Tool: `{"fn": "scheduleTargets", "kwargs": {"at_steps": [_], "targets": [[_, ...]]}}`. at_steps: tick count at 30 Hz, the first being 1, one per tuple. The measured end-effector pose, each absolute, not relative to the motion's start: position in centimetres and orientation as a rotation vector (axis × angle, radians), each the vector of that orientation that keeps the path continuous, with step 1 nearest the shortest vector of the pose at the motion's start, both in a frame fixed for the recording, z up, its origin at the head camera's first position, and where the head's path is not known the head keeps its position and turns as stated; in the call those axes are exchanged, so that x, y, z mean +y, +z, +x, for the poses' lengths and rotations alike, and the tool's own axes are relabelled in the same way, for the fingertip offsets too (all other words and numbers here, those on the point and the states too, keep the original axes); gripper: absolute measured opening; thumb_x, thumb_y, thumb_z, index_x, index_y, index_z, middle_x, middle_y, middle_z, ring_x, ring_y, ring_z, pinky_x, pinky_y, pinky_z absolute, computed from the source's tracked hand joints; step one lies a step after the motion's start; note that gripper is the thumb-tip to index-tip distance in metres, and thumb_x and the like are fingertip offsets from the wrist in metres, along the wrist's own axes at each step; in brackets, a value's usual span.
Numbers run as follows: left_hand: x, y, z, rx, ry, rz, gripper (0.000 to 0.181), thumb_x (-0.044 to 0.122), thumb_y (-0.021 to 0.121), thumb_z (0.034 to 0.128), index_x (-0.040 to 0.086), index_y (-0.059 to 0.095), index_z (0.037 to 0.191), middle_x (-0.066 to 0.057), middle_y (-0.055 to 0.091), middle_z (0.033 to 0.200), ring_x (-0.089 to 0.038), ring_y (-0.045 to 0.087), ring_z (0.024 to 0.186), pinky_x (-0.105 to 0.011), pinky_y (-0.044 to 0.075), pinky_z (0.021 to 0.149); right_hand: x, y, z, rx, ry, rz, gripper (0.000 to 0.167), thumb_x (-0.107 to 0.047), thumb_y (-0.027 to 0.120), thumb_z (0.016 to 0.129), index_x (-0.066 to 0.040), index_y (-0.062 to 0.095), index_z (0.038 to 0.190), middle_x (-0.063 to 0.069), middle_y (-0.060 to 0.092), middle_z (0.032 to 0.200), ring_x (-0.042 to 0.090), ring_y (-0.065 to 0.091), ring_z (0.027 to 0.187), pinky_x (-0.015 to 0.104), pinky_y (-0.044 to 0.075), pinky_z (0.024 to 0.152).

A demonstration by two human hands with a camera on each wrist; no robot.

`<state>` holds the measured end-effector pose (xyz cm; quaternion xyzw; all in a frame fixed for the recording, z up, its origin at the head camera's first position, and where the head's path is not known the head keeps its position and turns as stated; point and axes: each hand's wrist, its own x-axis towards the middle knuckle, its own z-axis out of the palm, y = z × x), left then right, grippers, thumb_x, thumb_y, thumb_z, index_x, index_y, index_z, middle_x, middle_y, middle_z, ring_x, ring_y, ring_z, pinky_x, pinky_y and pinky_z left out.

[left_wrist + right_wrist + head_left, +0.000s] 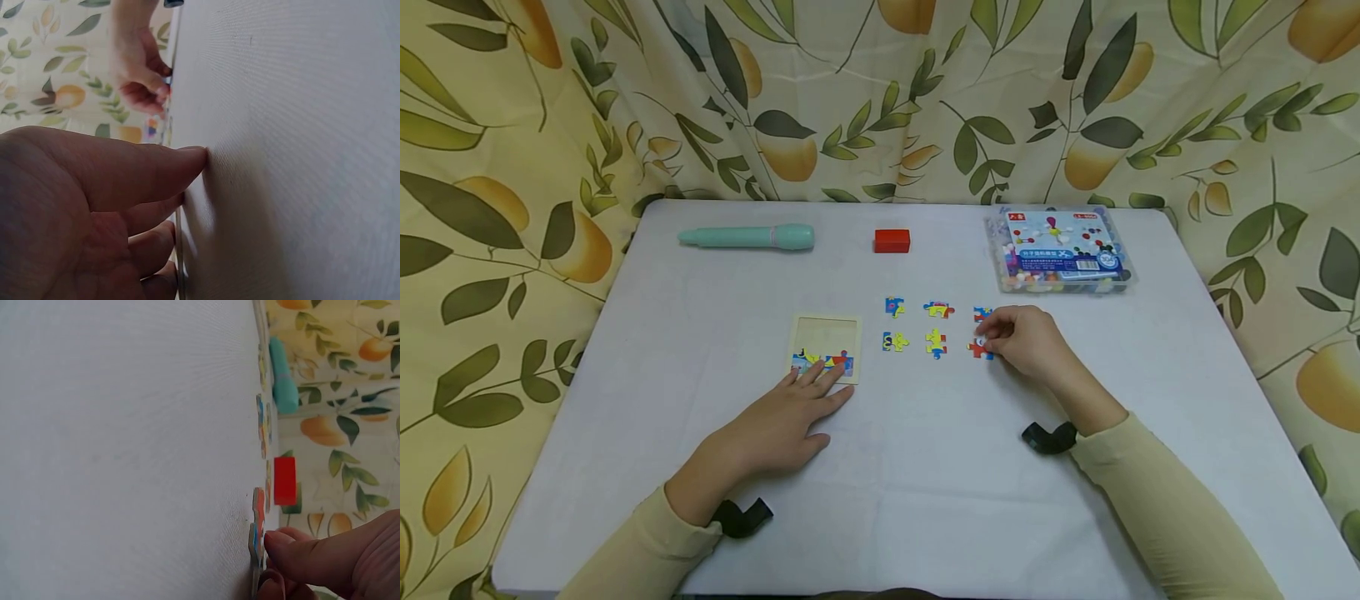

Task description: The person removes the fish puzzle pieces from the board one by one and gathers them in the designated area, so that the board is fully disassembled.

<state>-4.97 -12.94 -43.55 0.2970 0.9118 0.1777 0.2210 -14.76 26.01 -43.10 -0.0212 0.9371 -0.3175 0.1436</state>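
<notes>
The left hand lies with spread fingers on the lower edge of a square wooden tray, fingertips on the joined puzzle pieces along its bottom. To the right, the right hand pinches a red and blue puzzle piece at the table; the right wrist view shows thumb and fingers at this piece. Just above it a blue and red piece is partly covered by the fingers. Between the hands lie several loose pieces, among them a yellow and blue one.
A teal pen-shaped object lies at the back left of the white table. A red block stands at the back middle, and a clear box of coloured beads at the back right. A patterned curtain hangs behind.
</notes>
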Motion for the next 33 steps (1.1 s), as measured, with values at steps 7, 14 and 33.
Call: {"fn": "scheduleTargets", "kwargs": {"at_steps": [7,14,33], "targets": [[-12.8,-43.4,-4.9,2.523,0.477,0.798,0.066,0.026,0.064,0.1065,0.019,0.04,0.168,-0.007,0.022,0.181,-0.034,0.011,0.17,-0.06,0.015,0.136,25.9,-43.1,-15.0,2.709,-0.942,-0.057,0.018,-0.006,0.075,0.099,-0.01,0.08,0.115,0.011,0.075,0.105,0.026,0.065,0.094,0.034,0.053,0.082],[-12.6,-43.3,-4.8,2.536,0.472,0.791,0.067,0.027,0.065,0.1063,0.019,0.04,0.168,-0.007,0.022,0.181,-0.034,0.012,0.17,-0.061,0.016,0.136,25.1,-42.3,-15.2,2.692,-0.974,-0.062,0.016,-0.008,0.073,0.101,-0.012,0.08,0.115,0.012,0.075,0.11,0.027,0.064,0.097,0.035,0.053,0.084],[-12.5,-43.5,-4.5,2.594,0.471,0.798,0.065,0.029,0.066,0.1053,0.02,0.045,0.166,-0.007,0.029,0.179,-0.036,0.019,0.169,-0.063,0.021,0.134,21.1,-41.3,-15.5,2.604,-1.088,-0.14,0.015,-0.011,0.072,0.102,-0.014,0.081,0.114,0.01,0.071,0.104,0.028,0.061,0.09,0.03,0.055,0.07]]}}
